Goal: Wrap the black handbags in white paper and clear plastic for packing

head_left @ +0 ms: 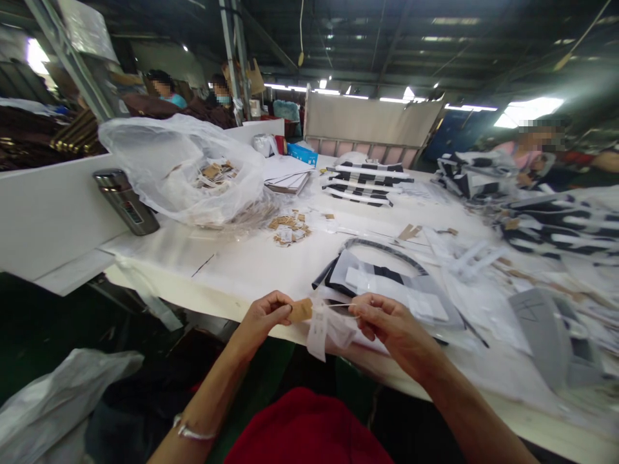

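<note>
Close working view from the head camera over a white-topped bench (227, 270). The left hand (265, 317) is closed in a pinch on a small tan card tag (301, 310), held at one edge between thumb and fingers, and the right hand (393, 327) is curled inward, its thumb and forefinger apparently gripping a thin clear strand (343, 305) that runs toward the tag. A soft white film strip (323, 330) hangs between the hands, just above the bench edge. The card is light and fairly stiff, so it is best taken by its edges; the film is limp and likely to slip or cling, and the strand is fine enough to need fingertip control. Nearby lies a loose pile of similar tan tags (289, 227), and beyond it a clear plastic bag (176, 174) holds more. The point where strand meets card is hidden by the fingers, the tag's markings cannot be read, and the film's attachment is unclear, perhaps owing to blur
</note>
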A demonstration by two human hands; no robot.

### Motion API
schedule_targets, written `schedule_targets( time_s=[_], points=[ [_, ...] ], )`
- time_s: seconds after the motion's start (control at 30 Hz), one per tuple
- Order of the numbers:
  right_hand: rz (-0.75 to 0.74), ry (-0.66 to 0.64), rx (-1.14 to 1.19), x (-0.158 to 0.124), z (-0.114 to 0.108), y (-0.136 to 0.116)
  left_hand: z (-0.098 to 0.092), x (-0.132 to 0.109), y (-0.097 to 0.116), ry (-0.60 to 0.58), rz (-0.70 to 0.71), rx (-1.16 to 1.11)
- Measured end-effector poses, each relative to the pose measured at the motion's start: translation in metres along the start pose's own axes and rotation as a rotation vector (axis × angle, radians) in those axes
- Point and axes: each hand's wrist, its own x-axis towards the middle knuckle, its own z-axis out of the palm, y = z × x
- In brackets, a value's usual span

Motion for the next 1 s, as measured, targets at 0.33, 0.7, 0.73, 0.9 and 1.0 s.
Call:
schedule_targets(
  time_s=[0.33,0.7,0.73,0.9,1.0],
  points=[
    [-0.076,0.027,-0.137,-0.010,0.026,-0.013,0.081,-0.013,0.041,-0.557,0.177,0.135],
    [0.163,0.013,0.291,-0.023,-0.003,-0.023,0.093,0.016,-0.009,-0.422,0.463,0.396],
    [0.166,-0.003,0.274,-0.021,-0.006,-0.025,0.094,0.015,0.001,-0.481,0.397,0.294],
    [0.062,0.063,0.217,-0.002,-0.030,-0.051,0.084,0.043,0.056,-0.622,0.315,0.033],
    [0.035,0.187,0.152,0.031,-0.052,-0.072,0.074,0.098,0.053,-0.250,0.263,0.199]
  ],
)
